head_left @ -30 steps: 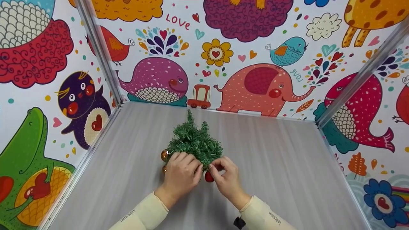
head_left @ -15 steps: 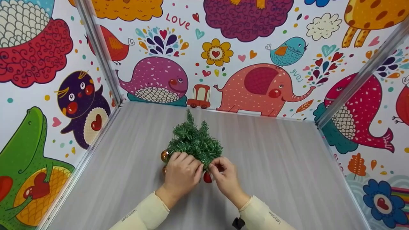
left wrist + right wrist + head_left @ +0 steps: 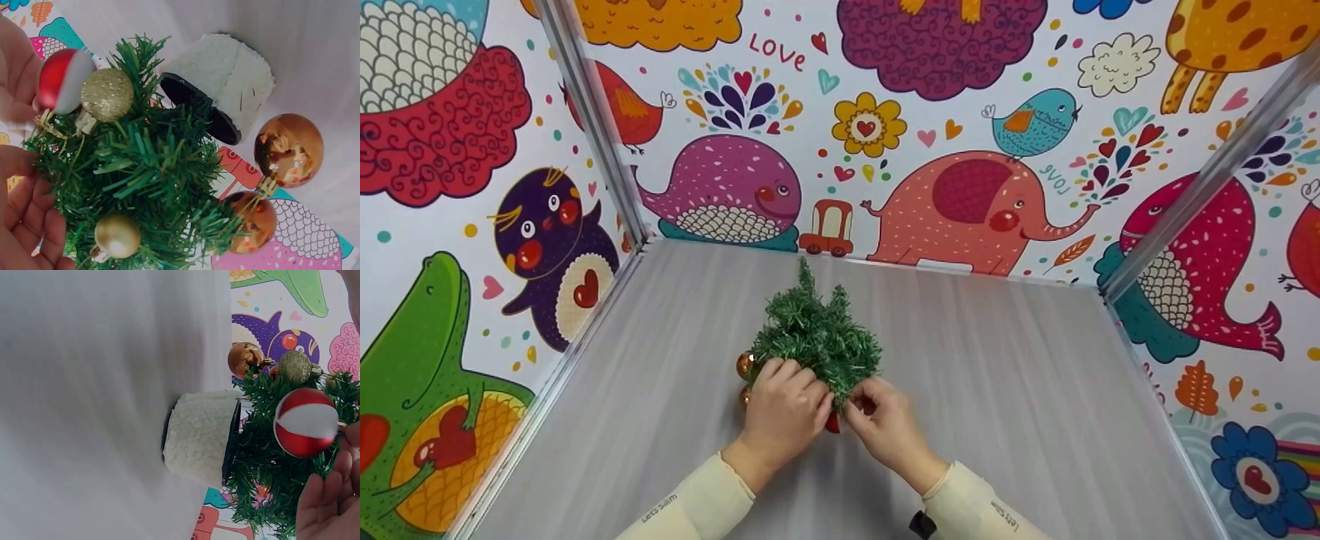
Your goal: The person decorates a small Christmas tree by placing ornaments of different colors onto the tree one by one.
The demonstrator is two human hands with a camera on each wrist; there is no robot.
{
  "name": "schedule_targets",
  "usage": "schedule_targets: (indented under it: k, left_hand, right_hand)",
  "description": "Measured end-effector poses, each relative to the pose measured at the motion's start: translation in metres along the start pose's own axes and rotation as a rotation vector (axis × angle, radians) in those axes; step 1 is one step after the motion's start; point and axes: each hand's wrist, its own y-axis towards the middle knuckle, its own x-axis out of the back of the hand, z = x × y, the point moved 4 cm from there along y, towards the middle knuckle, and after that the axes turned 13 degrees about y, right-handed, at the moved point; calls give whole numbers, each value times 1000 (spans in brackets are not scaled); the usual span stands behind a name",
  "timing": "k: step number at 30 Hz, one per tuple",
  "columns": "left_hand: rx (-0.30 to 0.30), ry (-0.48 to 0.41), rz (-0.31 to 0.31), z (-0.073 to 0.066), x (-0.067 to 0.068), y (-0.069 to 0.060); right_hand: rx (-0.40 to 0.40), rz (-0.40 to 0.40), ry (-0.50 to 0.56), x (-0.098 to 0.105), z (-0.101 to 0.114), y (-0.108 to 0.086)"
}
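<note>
A small green Christmas tree (image 3: 821,330) stands in a white pot (image 3: 202,439). My left hand (image 3: 786,405) pinches a front branch of the tree, its fingers (image 3: 34,214) against the needles. On the right, my right hand (image 3: 889,420) pinches a red-and-white bauble (image 3: 306,422) near its gold cap; the bauble hangs at the tree's front edge, mostly covered by the hands in the head view. Beside it is a glittery gold bauble (image 3: 107,94). A smooth gold bauble (image 3: 117,236) and shiny copper baubles (image 3: 289,150) hang on other branches.
The tree stands on a grey wood-grain table (image 3: 1020,390). Printed cartoon panels (image 3: 720,187) with metal corner posts (image 3: 592,120) enclose it at the back and sides. A small black object (image 3: 922,523) is by my right sleeve.
The red-and-white bauble has shifted left toward my left hand, and less of it shows. My right hand has moved slightly left and down. The left hand and tree stay nearly still.
</note>
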Motion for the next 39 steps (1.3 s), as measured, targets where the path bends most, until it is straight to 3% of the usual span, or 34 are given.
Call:
schedule_targets:
  k: [9,16,39]
  left_hand:
    - [-42,3,23,-2,0,0]
    - [-73,22,41,-3,-1,-1]
    - [-108,0,44,1,2,2]
  right_hand:
    - [57,13,-95,1,2,-1]
    - [160,-28,-163,2,1,-1]
    - [163,-18,-160,5,4,-1]
